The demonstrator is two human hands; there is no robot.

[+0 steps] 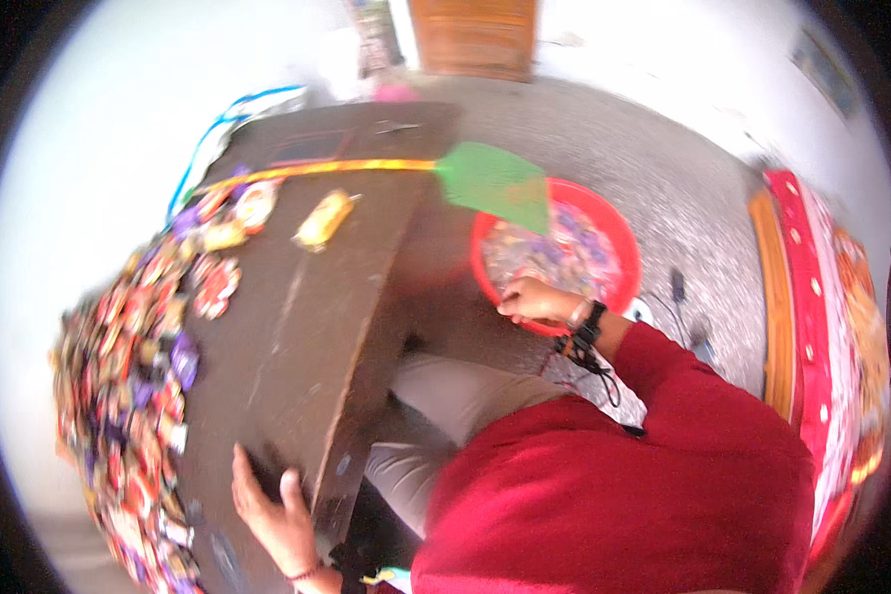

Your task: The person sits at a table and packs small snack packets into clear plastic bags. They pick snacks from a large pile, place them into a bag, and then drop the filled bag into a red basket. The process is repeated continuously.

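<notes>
My left hand is over the near edge of a brown wooden table, its fingers apart and nothing in it. At the table's other end, my right hand hangs by the rim of a red plastic basin, fingers curled; blur hides whether they pinch anything. Small colourful wrappers or packets fill the basin. A heap of shiny small packets runs along the table's far side. One yellow packet lies apart from it. A green fly swatter with a yellow handle sticks out past the table edge, partly covering the basin.
Dark cables hang at my right wrist. On the speckled floor lies a black plug or adapter with a cord. A bed with a wooden frame and red bedding stands behind me. A wooden door is beyond.
</notes>
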